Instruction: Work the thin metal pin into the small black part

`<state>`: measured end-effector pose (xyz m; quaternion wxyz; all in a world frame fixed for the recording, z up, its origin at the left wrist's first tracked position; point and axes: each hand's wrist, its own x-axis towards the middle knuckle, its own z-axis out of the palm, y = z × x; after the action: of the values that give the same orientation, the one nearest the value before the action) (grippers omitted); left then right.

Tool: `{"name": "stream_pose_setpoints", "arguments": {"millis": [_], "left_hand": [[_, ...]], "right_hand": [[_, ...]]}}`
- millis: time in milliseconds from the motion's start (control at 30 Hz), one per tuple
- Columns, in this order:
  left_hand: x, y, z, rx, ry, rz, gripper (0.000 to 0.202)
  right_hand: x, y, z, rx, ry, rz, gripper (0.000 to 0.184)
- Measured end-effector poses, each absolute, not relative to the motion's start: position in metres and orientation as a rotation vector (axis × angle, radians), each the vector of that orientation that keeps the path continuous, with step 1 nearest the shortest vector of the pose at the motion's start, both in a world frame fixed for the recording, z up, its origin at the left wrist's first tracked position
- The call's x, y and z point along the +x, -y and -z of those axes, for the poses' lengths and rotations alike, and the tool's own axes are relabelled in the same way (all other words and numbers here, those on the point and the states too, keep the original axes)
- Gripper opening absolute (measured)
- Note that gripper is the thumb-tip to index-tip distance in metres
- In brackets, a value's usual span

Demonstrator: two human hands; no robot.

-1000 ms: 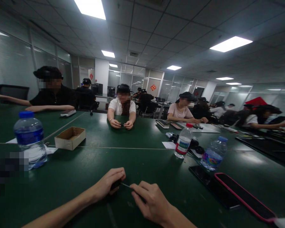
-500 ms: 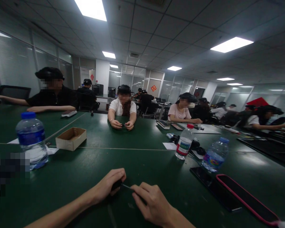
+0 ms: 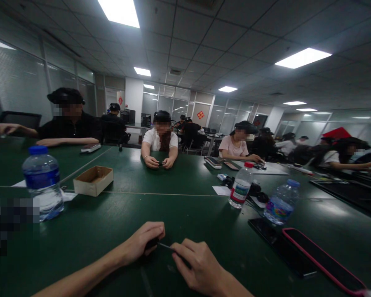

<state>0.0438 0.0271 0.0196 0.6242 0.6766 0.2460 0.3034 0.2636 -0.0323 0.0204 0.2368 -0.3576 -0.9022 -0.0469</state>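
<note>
Over the green table, my left hand is closed around a small black object, mostly covered by the fingers, so its kind is hard to tell. My right hand grips what looks like a screwdriver. Its thin metal shaft runs from my right fingertips to the black object, while its dark handle is largely hidden in the palm. The shaft's tip meets the object or lies right beside it. Both hands are low and close together near the front of the table.
A large water bottle and an open cardboard box stand left. To the right are a red-capped bottle, a blue-capped bottle, a dark phone and a pink-edged phone. Several people sit around the table, one straight across.
My hands stay almost in place, the shaft still between them. At the far left a co-worker's outstretched hand has drawn inward. The view has shifted very slightly.
</note>
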Motion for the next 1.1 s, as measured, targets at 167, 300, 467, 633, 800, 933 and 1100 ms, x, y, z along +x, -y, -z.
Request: {"name": "stream_pose_setpoints", "arguments": {"millis": [167,300,467,633,800,933,1100], "left_hand": [[0.043,-0.027,-0.021,1.568,-0.558,-0.692,0.038],[0.044,-0.026,-0.022,1.559,-0.541,-0.688,0.035],[0.045,-0.026,-0.023,1.563,-0.547,-0.696,0.035],[0.045,-0.027,-0.019,1.578,-0.552,-0.714,0.036],[0.046,-0.028,-0.017,1.554,-0.552,-0.722,0.036],[0.048,-0.029,-0.015,1.515,-0.566,-0.708,0.035],[0.051,-0.031,-0.008,1.457,-0.636,-0.731,0.032]], "right_hand": [[0.263,0.032,-0.021,-0.968,2.48,0.128,0.019],[0.263,0.033,-0.022,-0.992,2.488,0.13,0.019],[0.262,0.034,-0.023,-1.012,2.496,0.121,0.019],[0.263,0.033,-0.02,-1.014,2.487,0.126,0.021],[0.263,0.034,-0.019,-1.011,2.473,0.113,0.021],[0.263,0.034,-0.019,-1.04,2.455,0.095,0.023],[0.262,0.032,-0.017,-1.153,2.411,0.07,0.023]]}}
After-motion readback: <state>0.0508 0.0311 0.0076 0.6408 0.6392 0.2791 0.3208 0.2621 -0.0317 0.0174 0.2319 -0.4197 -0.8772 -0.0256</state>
